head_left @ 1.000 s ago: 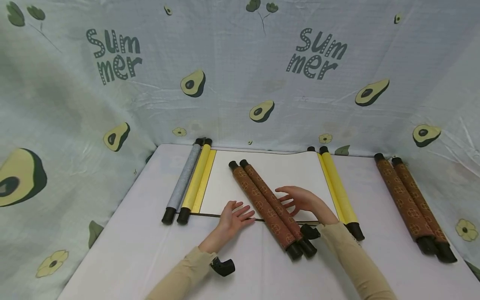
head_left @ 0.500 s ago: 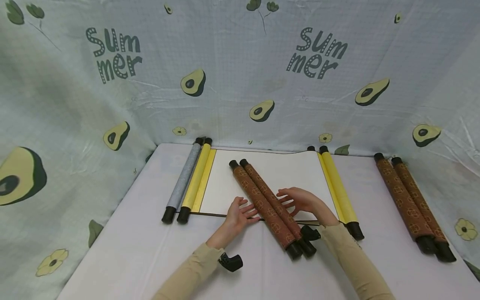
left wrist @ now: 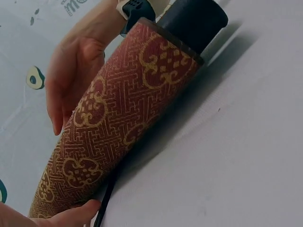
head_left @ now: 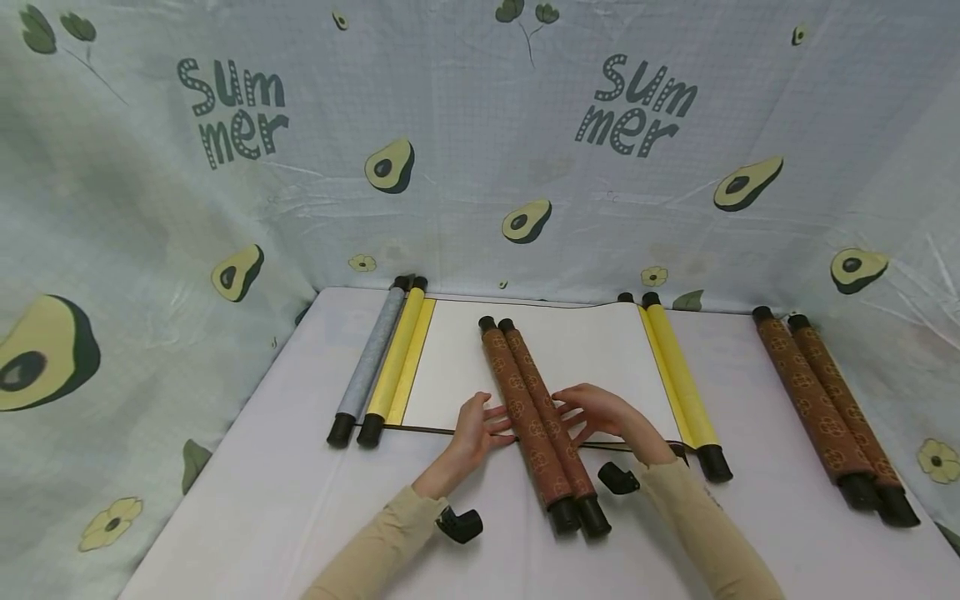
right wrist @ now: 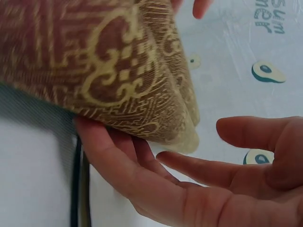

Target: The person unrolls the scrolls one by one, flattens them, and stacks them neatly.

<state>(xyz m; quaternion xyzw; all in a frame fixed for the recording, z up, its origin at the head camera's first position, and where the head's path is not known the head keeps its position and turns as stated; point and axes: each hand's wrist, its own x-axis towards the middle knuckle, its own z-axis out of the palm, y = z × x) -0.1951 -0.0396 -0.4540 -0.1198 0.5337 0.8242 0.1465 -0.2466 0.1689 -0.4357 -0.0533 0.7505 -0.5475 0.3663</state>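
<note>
A brown patterned scroll, its two rolls lying side by side with black end knobs, rests slantwise over an unrolled white scroll with yellow borders. My left hand is at its left side, fingers extended against the roll; in the left wrist view its fingers reach the roll's lower edge. On the other side is my right hand. The right wrist view shows its fingertips touching the roll's underside, with the thumb apart from it. Some left fingertips are hidden by the roll.
A grey roll lies beside the yellow roll at the left. Another yellow roll bounds the white sheet at the right. A second brown scroll lies near the table's right edge. Printed cloth hangs behind.
The middle brown scroll has turned: its near end swung left and its far end shifted slightly right. My left hand has moved right to it; my right hand has dropped slightly nearer.
</note>
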